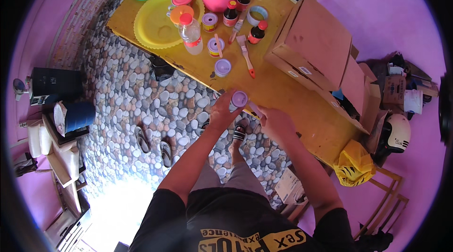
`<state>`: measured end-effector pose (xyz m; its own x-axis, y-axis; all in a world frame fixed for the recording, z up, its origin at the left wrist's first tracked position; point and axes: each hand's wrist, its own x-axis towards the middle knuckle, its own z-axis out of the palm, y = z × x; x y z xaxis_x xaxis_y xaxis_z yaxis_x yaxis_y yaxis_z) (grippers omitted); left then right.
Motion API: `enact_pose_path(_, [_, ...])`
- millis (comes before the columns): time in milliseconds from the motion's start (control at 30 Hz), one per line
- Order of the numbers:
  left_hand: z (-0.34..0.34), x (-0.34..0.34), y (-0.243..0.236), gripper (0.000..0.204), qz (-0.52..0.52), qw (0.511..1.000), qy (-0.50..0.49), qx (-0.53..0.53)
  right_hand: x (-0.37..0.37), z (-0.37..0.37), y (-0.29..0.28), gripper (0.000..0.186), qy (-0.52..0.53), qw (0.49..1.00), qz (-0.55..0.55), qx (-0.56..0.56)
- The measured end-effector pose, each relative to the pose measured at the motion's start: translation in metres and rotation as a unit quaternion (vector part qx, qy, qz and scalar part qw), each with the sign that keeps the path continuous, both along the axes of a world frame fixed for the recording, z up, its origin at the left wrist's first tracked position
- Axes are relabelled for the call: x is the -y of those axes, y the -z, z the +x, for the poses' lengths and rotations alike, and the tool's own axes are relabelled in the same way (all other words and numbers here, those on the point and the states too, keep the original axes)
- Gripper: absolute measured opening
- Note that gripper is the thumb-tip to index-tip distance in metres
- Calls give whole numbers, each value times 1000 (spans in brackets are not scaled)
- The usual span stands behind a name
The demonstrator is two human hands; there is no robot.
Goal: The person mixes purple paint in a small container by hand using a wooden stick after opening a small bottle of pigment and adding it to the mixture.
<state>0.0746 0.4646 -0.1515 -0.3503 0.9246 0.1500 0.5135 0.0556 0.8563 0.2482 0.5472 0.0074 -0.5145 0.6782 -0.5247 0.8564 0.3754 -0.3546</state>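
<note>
Your left hand (222, 110) is wrapped around a small can (239, 99) with a lilac top, its fingers closed about the side wall. The can is in that grip at the near edge of the desk (302, 110); you cannot tell from here whether its base bears on the wood. Your right hand (276, 123), just to the right, is clamped on a slim flat tool (255, 109) whose far end points at the can and looks to meet its rim, though contact is hard to confirm.

The can should be light, stiff in the wall and fairly smooth, so it may twist in your palm under a sideways push. Your best hold is low around the body, with fingertips clear of the rim. The flat tool is likely thin and light; take it well back from its tip.

Just beyond your left hand stands a lilac round tub (222, 68), and farther out a second can (215, 51) with a wooden stick (218, 44) across its top. A paintbrush (245, 57) lies beyond your right hand, slightly to its left; a cardboard box (314, 39) sits farther out to its right.
</note>
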Motion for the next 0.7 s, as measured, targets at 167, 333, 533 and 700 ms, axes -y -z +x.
enact_pose_path(167, [-4, -3, 3, 74, 2, 1000, 18, -21, 23, 10, 60, 36, 224, 929, -211, -207])
enact_pose_path(333, [-4, -2, 5, 74, -13, 999, 3, 41, 24, 27, 26, 34, 71, 974, 128, -174])
enact_pose_path(533, [8, -1, 18, 75, 36, 999, -15, 10, 17, 15, 2, 42, 10, 997, 76, -13])
enact_pose_path(700, [16, -6, 18, 82, 14, 998, -43, -35, 14, 4, -7, 40, 13, 999, 35, 23])
